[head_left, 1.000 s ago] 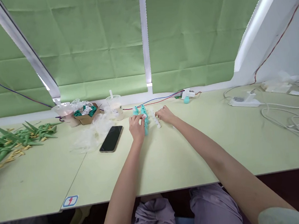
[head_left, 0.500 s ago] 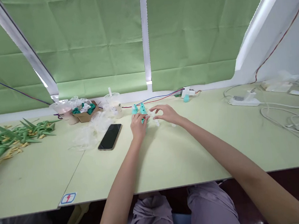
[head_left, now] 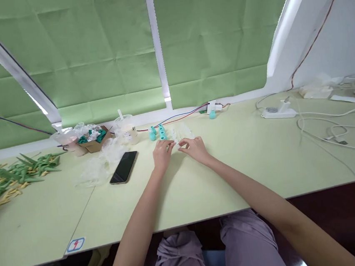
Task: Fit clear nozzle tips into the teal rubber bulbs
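My left hand [head_left: 162,154] and my right hand [head_left: 196,148] are close together over the table, thumbs and fingertips pinched. Between the fingertips is a small translucent white piece [head_left: 177,146], too small to make out its exact kind. Just beyond the hands lie more translucent white pieces [head_left: 185,130]. Several small teal hollow pieces [head_left: 162,132] stand in a row beyond my left hand, with other teal pieces [head_left: 152,133] to their left.
A phone [head_left: 124,167] lies left of my hands, beside crumpled clear plastic [head_left: 94,168]. Cups [head_left: 129,131] and a small cardboard box [head_left: 95,146] stand behind. Green spiky pieces [head_left: 21,171] are far left. A power strip [head_left: 279,112] with white cables is at right.
My right hand has come down and inward, its fingers closing from a wide curve to a pinch beside my left fingertips. The view has shifted slightly to the right.
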Tool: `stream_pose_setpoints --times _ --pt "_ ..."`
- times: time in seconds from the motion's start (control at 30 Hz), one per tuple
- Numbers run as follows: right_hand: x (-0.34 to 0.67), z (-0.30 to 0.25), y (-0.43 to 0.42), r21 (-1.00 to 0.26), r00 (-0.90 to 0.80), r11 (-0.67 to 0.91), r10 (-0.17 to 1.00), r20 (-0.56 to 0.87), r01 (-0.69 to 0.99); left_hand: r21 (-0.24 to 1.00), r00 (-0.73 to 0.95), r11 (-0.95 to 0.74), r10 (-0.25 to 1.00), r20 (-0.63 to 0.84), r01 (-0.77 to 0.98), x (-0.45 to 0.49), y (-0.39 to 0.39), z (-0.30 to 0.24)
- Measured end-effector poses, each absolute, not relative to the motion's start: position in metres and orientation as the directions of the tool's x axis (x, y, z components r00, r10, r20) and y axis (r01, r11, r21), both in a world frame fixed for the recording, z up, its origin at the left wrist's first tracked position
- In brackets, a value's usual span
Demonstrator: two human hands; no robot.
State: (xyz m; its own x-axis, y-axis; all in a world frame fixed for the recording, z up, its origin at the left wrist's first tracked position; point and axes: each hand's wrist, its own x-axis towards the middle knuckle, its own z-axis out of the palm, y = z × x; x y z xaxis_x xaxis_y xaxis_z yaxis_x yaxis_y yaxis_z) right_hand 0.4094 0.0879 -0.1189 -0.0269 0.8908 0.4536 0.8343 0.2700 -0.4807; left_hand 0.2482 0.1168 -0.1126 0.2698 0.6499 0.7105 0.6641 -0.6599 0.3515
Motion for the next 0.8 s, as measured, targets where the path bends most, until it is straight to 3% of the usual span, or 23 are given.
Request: stream_pose_setpoints --times 0.13,0.23,0.63,0.7,0.8 --pt "0.414 -0.127 0.089 -0.264 -0.109 0.280 0.849 0.518 0.923 0.504 0.055 -0.526 0.727 0.684 0.685 0.234 0.129 -0.109" --pt "0.417 -0.133 0.091 -0.202 -0.126 0.273 0.833 0.539 0.941 0.592 -0.060 -0.453 0.759 0.648 0.666 0.223 0.138 -0.110" --pt "0.416 -0.138 0.095 -0.216 -0.092 0.241 0.840 0.534 0.946 0.624 -0.106 -0.393 0.785 0.610 0.675 0.215 0.146 -0.119" --pt "0.414 -0.129 0.089 -0.258 -0.054 0.244 0.816 0.575 0.935 0.627 -0.108 -0.387 0.790 0.604 0.676 0.215 0.147 -0.119" --pt "0.405 -0.098 0.064 -0.425 0.081 0.339 0.695 0.714 0.839 0.644 -0.123 -0.363 0.804 0.582 0.673 0.214 0.147 -0.118"
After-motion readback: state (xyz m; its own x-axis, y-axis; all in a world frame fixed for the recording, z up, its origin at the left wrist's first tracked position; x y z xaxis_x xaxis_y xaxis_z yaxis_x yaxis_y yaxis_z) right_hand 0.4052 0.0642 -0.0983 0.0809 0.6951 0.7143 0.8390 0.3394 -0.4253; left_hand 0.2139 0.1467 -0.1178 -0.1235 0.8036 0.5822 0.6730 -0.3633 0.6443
